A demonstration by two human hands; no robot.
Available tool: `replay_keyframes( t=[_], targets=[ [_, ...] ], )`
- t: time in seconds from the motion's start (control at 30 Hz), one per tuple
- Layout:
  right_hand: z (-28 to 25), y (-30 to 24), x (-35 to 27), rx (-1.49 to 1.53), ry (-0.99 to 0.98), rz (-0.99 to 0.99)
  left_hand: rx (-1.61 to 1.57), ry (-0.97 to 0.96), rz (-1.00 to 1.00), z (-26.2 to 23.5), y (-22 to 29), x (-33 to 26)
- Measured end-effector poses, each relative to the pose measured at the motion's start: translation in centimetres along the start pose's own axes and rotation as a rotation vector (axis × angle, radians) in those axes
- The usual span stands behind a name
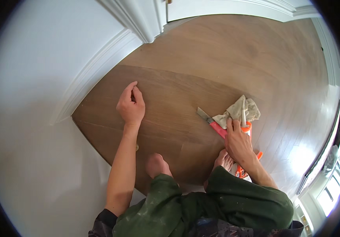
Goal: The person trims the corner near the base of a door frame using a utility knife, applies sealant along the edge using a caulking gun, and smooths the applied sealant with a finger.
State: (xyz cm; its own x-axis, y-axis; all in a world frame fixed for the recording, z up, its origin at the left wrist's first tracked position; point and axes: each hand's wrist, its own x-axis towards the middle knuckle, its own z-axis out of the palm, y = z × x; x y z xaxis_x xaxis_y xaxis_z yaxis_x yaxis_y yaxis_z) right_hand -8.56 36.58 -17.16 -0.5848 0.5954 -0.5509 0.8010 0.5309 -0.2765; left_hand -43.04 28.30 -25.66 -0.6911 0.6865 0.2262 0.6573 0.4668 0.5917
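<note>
My left hand (131,106) hovers over or rests on the wood floor near the left wall, its fingers curled and drawn together. Whatever may be between those fingertips is too small to make out. On the right, my right hand (239,143) reaches down with its fingertips at the lower edge of a crumpled beige rag (250,107), which they seem to pinch. A knife with a flat grey blade and red handle (218,129) lies beside that hand, partly beneath it. Also there is an orange caulking gun (247,127) with a pale nozzle, mostly hidden by my hand and wrist.
White baseboard (95,65) and wall run along the left, with a white door (225,8) at the far side. My bare feet (159,165) stand on the floor (174,98). A small round pale piece (137,147) lies by my left forearm. A window (330,193) shows at lower right.
</note>
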Motion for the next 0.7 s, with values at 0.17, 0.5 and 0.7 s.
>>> replay_keyframes(
  t=[0.17,0.5,0.7],
  targets=[
    [0.5,-0.1,-0.5,0.086,-0.003,-0.065,-0.007,0.003,-0.004,-0.4,-0.3,-0.2],
    [3.9,0.1,-0.4,0.081,0.121,0.007,0.004,0.028,0.057,-0.2,-0.5,-0.2],
    [-0.4,-0.3,-0.5,0.383,0.115,-0.053,0.001,0.059,0.081,0.2,-0.7,-0.3]
  ],
)
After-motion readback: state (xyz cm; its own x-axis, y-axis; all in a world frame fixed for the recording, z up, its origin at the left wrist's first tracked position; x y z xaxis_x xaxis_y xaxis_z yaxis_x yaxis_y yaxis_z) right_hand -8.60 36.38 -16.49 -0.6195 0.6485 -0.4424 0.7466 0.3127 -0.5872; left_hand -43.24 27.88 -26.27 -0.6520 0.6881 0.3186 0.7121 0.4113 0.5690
